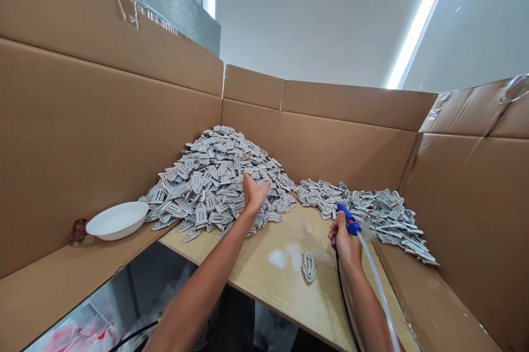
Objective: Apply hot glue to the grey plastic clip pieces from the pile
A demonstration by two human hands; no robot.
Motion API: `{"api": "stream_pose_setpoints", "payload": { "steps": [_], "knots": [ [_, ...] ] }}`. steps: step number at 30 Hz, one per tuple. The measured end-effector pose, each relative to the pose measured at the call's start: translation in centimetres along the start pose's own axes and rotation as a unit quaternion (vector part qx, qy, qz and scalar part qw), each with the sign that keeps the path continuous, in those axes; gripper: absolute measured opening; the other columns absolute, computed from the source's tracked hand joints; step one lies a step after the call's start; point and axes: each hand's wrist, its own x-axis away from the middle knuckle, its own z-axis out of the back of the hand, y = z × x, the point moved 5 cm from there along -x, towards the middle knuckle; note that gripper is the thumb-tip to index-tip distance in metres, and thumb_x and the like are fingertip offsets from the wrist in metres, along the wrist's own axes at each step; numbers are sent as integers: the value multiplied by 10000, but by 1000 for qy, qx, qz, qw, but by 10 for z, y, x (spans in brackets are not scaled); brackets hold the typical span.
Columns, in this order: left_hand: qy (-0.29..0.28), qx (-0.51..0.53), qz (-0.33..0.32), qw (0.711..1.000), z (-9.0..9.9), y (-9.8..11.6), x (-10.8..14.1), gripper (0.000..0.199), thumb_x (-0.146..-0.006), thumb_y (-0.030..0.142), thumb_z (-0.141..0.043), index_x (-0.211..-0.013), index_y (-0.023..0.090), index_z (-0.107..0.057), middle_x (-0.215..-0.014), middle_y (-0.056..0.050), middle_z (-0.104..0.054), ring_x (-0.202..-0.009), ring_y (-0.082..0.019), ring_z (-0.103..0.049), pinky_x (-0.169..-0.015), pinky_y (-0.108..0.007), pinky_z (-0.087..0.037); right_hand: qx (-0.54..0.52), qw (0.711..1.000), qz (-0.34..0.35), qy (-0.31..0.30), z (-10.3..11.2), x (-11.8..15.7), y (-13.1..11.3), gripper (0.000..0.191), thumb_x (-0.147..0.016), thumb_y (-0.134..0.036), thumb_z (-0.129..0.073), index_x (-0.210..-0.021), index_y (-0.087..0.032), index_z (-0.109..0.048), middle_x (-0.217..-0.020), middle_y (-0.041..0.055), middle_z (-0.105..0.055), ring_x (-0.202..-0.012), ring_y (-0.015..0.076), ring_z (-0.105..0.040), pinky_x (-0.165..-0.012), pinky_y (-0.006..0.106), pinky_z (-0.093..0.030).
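Observation:
My left hand [255, 193] reaches over the right side of a large heap of flat grey slotted pieces [215, 176]. Its thumb and a finger stand apart, with no piece visible between them; the other fingers are hard to see. My right hand [345, 242] is wrapped round a blue air gun [349, 218] with a clear hose [378, 280] and a black cable [343, 297]. A single grey slotted piece [308, 267] lies flat on the wooden board [264, 264], left of my right hand. Beyond the air gun spreads a smaller pile of such pieces [384, 211].
Tall cardboard walls [330, 142] enclose the work surface at the back and sides. At the left, a white oval pan-like dish [118, 221] with a dark red handle [78, 229] sits by the wall. Plastic bags [82, 335] lie below the board's front edge.

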Motion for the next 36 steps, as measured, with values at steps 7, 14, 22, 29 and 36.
{"api": "stream_pose_setpoints", "payload": {
  "steps": [7,14,22,29,36],
  "knots": [
    [-212,-153,-136,956,-33,1,71,105,-759,161,-664,-861,146,-682,-897,-77,-678,-843,-210,-645,-846,-340,-485,28,999,-12,11,-2,-1,5,688,-668,-918,-483,-589,-235,-515,-427,-11,-509,-359,125,-428,-388,275,-316],
    [-645,-239,-170,706,-72,-16,135,289,-646,358,-813,-835,163,-714,-727,-1,-647,-635,-157,-563,-605,-259,-409,180,983,4,21,3,3,3,638,-756,-821,-498,-574,-218,-600,-475,48,-603,-443,196,-561,-487,300,-389],
    [-745,-189,-158,620,-73,-30,161,515,-457,405,-930,-842,205,-654,-692,57,-542,-597,-122,-485,-566,-248,-364,342,936,11,-76,12,-3,11,175,-662,-323,-715,-621,-218,-581,-615,43,-649,-614,210,-594,-556,270,-350],
    [-783,-82,-46,615,-62,-20,159,369,-538,300,-882,-695,184,-569,-585,65,-521,-533,-93,-432,-537,-237,-322,350,912,-24,-214,15,2,18,143,-517,-178,-735,-540,-188,-594,-485,-28,-567,-490,135,-495,-485,240,-285],
    [-667,-18,0,745,-63,-25,123,288,-591,295,-854,-773,149,-686,-580,38,-561,-533,-94,-457,-515,-225,-302,361,888,3,-286,6,14,10,123,-465,-85,-672,-537,-175,-628,-545,2,-647,-563,157,-572,-541,236,-356]
  ]
}}
